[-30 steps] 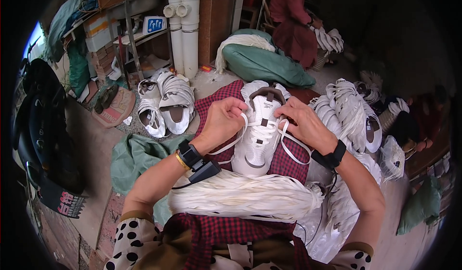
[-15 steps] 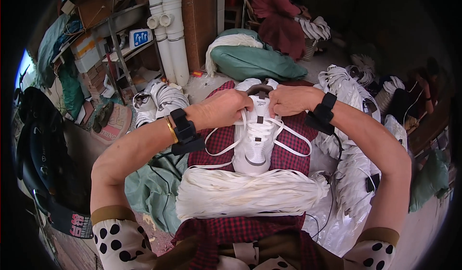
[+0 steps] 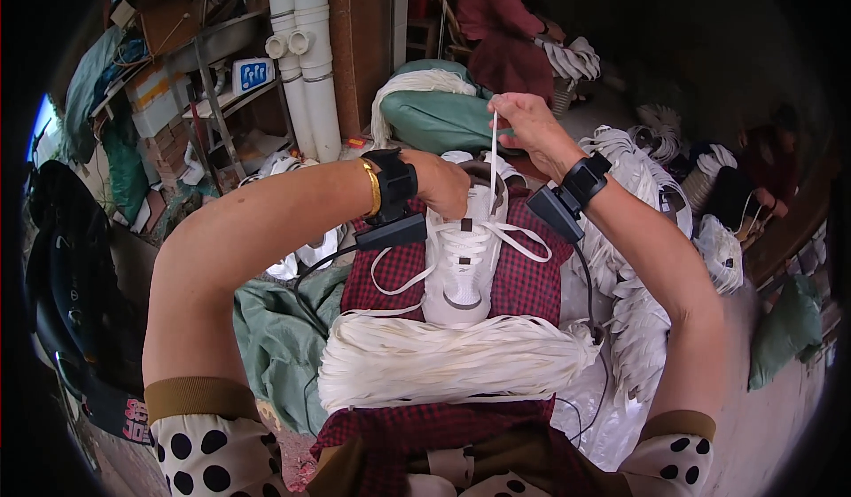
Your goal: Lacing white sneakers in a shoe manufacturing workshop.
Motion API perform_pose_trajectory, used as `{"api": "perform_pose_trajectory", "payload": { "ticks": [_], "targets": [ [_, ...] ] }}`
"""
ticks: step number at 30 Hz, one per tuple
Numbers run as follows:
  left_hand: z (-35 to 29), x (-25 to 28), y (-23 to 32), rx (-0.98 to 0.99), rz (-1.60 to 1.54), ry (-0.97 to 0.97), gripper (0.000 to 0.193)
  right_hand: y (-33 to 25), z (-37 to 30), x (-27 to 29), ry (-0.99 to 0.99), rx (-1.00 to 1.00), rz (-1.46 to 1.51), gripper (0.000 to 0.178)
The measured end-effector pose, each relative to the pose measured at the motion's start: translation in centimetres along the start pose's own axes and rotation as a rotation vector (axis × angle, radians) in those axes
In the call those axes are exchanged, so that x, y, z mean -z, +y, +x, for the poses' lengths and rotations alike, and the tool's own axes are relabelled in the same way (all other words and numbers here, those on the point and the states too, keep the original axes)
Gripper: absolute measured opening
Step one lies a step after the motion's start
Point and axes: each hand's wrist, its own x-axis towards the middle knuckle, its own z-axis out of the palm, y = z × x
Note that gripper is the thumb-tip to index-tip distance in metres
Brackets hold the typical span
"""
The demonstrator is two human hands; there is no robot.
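Observation:
A white sneaker [image 3: 458, 291] lies toe toward me on a red-and-black checked cloth [image 3: 532, 291] over my lap. My right hand [image 3: 532, 129] is raised above the shoe's opening, pinching a white shoelace [image 3: 494, 164] that runs taut up from the upper eyelets. Low at the left edge of the opening, my left hand [image 3: 443, 187] is closed on the shoe, its fingertips partly hidden. Lace loops hang out on both sides of the tongue. In front of the toe lies a thick bundle of white laces [image 3: 452, 361].
Piles of white laced shoe parts [image 3: 643, 320] stand at my right. A green sack [image 3: 434, 117] with more laces lies ahead. A co-worker [image 3: 505, 36] sits at the back. White pipes [image 3: 310, 71] and a cluttered shelf [image 3: 217, 107] are at left, beside a dark scooter [image 3: 75, 275].
My right hand has risen from the shoe's right side, drawing a lace upward. My left hand has shifted inward and down onto the shoe. The right lace loop has become smaller.

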Motion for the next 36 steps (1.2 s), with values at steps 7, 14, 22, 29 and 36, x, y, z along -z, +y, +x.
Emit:
{"api": "perform_pose_trajectory", "payload": {
  "ticks": [7,14,22,29,36],
  "targets": [
    [-1.2,-2.5,-2.2,0.008,-0.376,0.341,0.027,-1.0,-2.8,-0.1,-0.28,0.107,0.253,0.025],
    [-4.4,2.9,-0.3,-0.248,-1.118,0.596,0.021,0.1,-5.2,0.9,-0.193,0.219,0.342,0.026],
    [-3.3,0.5,1.7,-0.315,-1.077,0.526,0.028,-0.6,-5.9,-0.2,-0.18,0.358,0.359,0.028],
    [-3.5,-0.6,1.0,-0.422,-0.943,0.748,0.024,3.2,-6.0,0.6,-0.623,0.145,0.144,0.029],
    [-4.8,-2.3,-4.1,-0.311,-1.411,0.867,0.03,5.0,-6.4,1.4,-0.244,-0.007,0.334,0.03]
  ]
}}
